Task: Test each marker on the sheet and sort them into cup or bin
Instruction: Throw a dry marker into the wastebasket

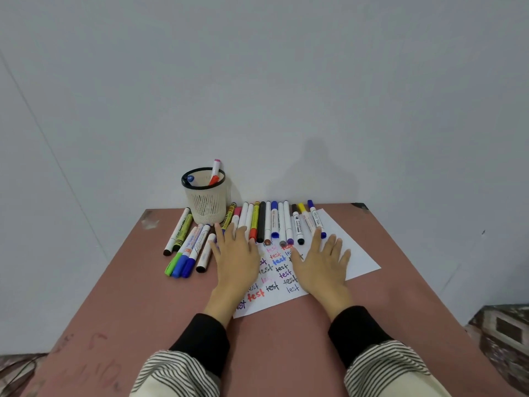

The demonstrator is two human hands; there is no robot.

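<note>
head view: both hands flat, holding nothing
left hand [236,257]: fingers released, steadying sheet [355,253]
right hand [322,265]: fingers released, on sheet
markers [269,222]: rowed at sheet's far edge, ready for testing
mesh cup [206,196]: holds two markers

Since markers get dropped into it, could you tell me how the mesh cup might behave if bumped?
The cup looks light, being thin mesh with only two markers inside, so it would probably slide or tip easily. It stands taller than wide, which adds to that risk.
</note>
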